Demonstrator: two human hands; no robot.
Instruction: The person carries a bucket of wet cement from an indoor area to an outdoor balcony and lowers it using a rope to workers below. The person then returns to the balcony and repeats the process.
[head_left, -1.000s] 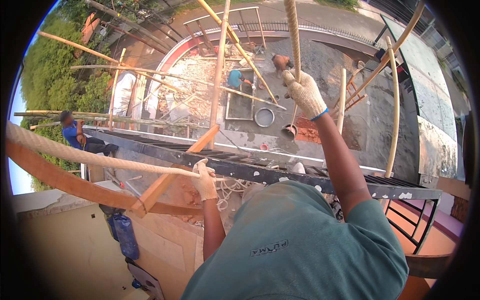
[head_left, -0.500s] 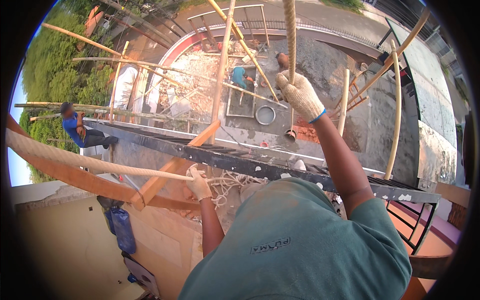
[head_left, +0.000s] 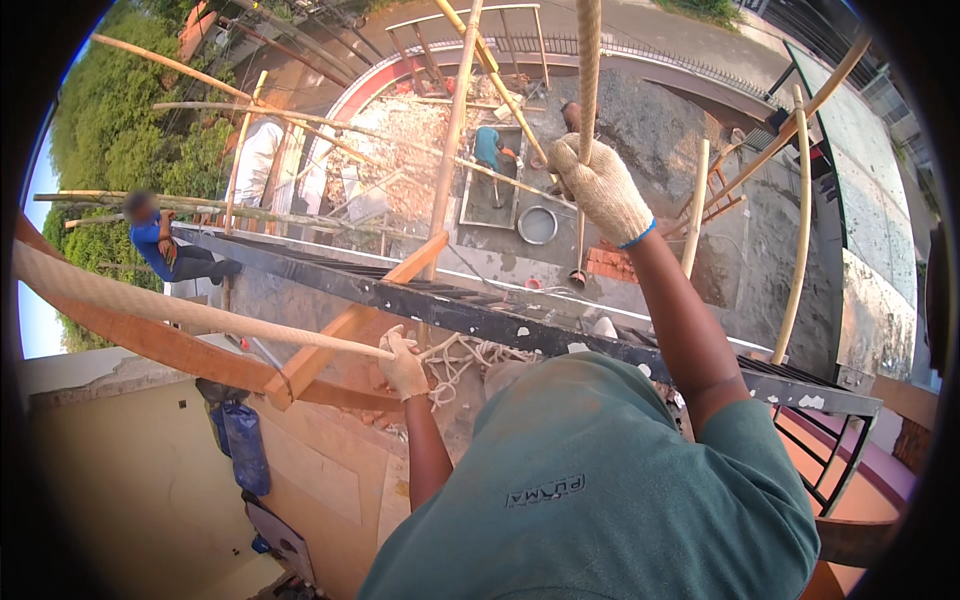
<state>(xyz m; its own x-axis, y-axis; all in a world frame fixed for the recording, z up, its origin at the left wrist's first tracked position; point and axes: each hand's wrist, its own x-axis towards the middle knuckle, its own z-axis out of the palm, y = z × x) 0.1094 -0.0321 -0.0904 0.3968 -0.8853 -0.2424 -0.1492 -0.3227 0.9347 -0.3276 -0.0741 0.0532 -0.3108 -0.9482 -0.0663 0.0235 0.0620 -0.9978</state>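
My right hand (head_left: 602, 192), in a cream knit glove with a blue cuff edge, is closed round a thick upright rope (head_left: 588, 75) in front of me. Below that hand the line runs down to a small dark bucket (head_left: 577, 279) beside stacked red bricks (head_left: 611, 263). Low at the left, my left hand (head_left: 402, 366) wears the same kind of glove and is closed on a rope length (head_left: 220, 324) that stretches to the left edge. Loose rope (head_left: 460, 362) lies in a tangle just right of this hand.
A black metal beam (head_left: 440, 309) crosses in front of me, with a wooden beam (head_left: 345, 325) across it. Bamboo poles (head_left: 455, 150) rise beyond. Below, a person in teal (head_left: 488, 148) bends over a mixing trough (head_left: 466, 202) near a round basin (head_left: 538, 225). Someone in blue (head_left: 150, 245) stands left.
The view has shifted slightly, moving the scene right and down. Against the ground, the bucket has shifted a little left and looks smaller. The person in teal has changed posture. Both my hands keep their grip.
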